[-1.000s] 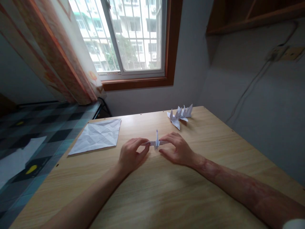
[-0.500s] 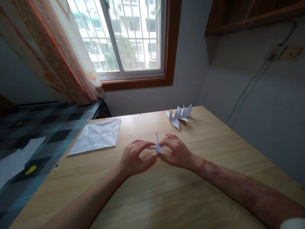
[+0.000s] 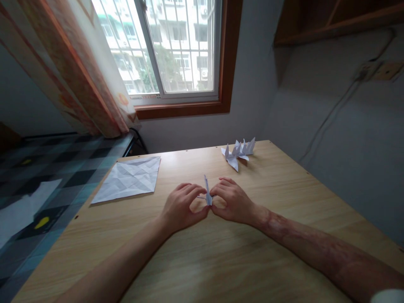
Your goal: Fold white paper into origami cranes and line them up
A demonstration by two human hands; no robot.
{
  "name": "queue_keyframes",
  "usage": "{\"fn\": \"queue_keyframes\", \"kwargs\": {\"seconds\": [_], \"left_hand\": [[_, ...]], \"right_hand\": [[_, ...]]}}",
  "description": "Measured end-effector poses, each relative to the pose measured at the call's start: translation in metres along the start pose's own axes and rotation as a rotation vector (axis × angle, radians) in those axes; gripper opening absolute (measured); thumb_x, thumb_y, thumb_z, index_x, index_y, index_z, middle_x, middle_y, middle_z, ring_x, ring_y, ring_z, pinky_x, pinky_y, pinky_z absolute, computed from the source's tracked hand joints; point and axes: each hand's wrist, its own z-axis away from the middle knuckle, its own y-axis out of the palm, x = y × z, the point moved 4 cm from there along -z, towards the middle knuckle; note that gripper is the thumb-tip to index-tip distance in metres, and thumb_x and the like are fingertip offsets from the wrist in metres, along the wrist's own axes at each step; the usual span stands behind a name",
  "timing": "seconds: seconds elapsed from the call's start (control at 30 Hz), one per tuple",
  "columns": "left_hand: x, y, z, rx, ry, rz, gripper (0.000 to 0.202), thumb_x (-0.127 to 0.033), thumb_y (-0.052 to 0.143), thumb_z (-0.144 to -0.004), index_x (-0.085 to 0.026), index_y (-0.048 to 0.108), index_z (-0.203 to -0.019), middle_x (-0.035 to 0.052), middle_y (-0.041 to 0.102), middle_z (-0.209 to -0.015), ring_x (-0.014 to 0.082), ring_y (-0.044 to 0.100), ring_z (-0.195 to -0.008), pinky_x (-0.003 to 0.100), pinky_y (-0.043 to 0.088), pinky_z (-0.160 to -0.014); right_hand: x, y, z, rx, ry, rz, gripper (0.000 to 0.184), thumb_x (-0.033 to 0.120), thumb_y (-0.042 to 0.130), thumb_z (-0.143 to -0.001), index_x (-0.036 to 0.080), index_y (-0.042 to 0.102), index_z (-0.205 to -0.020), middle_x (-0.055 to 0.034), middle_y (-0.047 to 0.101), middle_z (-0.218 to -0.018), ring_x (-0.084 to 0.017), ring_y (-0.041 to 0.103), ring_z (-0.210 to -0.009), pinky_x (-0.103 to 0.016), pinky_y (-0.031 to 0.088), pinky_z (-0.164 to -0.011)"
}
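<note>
A small white folded paper crane (image 3: 206,194) stands on the wooden table (image 3: 221,261) between my two hands, one thin point sticking up. My left hand (image 3: 181,208) pinches it from the left, fingers curled and closed on the paper. My right hand (image 3: 232,202) grips it from the right, fingertips pressed to it. The two thumbs nearly touch below the crane. Most of the crane's body is hidden by my fingers.
A creased white square sheet (image 3: 128,179) lies flat at the table's left. Finished white paper cranes (image 3: 238,151) sit in a cluster at the back edge. A window (image 3: 167,50) and a curtain (image 3: 72,71) are behind; a checkered bed (image 3: 34,185) is at the left.
My hands have drawn closer together and slightly toward me, squeezing the crane's spread wings inward; the crane now looks narrower than a second ago.
</note>
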Motion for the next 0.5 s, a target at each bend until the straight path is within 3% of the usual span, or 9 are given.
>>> {"fn": "queue_keyframes", "kwargs": {"seconds": [0.27,0.5], "left_hand": [[0.0020,0.0001,0.0006,0.006,0.009,-0.005,0.034,-0.036,0.082,-0.092,-0.025,0.070,-0.122,0.0052,0.084,-0.114,0.0250,0.081,-0.100,0.043,0.061,-0.097],[0.0025,0.0003,0.0008,0.006,0.019,-0.010,0.029,-0.035,0.082,-0.092,-0.026,0.075,-0.118,0.0051,0.084,-0.111,0.0256,0.080,-0.095,0.043,0.060,-0.094]], "right_hand": [[0.0007,-0.0019,-0.0002,0.000,-0.018,0.006,0.023,0.020,0.076,-0.088,0.027,0.064,-0.106,-0.0017,0.080,-0.103,-0.026,0.074,-0.101,-0.051,0.047,-0.119],[0.0017,-0.0024,-0.0006,0.013,-0.013,-0.004,0.024,0.020,0.075,-0.088,0.029,0.064,-0.107,-0.0009,0.081,-0.102,-0.026,0.075,-0.100,-0.052,0.047,-0.120]]}}
